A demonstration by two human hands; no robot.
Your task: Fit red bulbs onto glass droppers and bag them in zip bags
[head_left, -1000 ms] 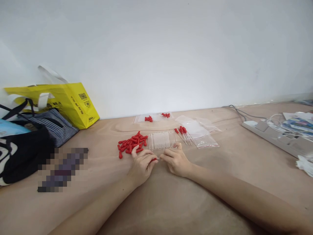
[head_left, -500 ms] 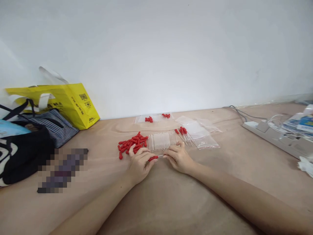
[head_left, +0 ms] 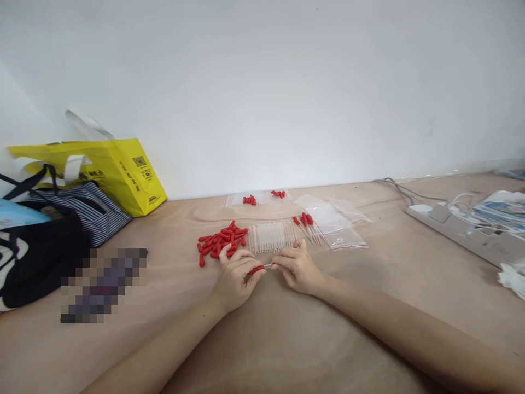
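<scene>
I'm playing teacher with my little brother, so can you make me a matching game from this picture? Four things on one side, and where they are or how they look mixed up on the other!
Things:
1. red bulbs pile
2. clear tubes
3. yellow bag
4. power strip

Where or how:
A. behind a striped bag
B. lined up side by side
C. on the picture's right side
D. heaped by the left hand

Right pairs: 1-D, 2-B, 3-A, 4-C

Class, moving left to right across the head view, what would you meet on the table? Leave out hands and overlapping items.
Yellow tote bag, pile of red bulbs, row of clear tubes, red-topped tubes, power strip.
</scene>
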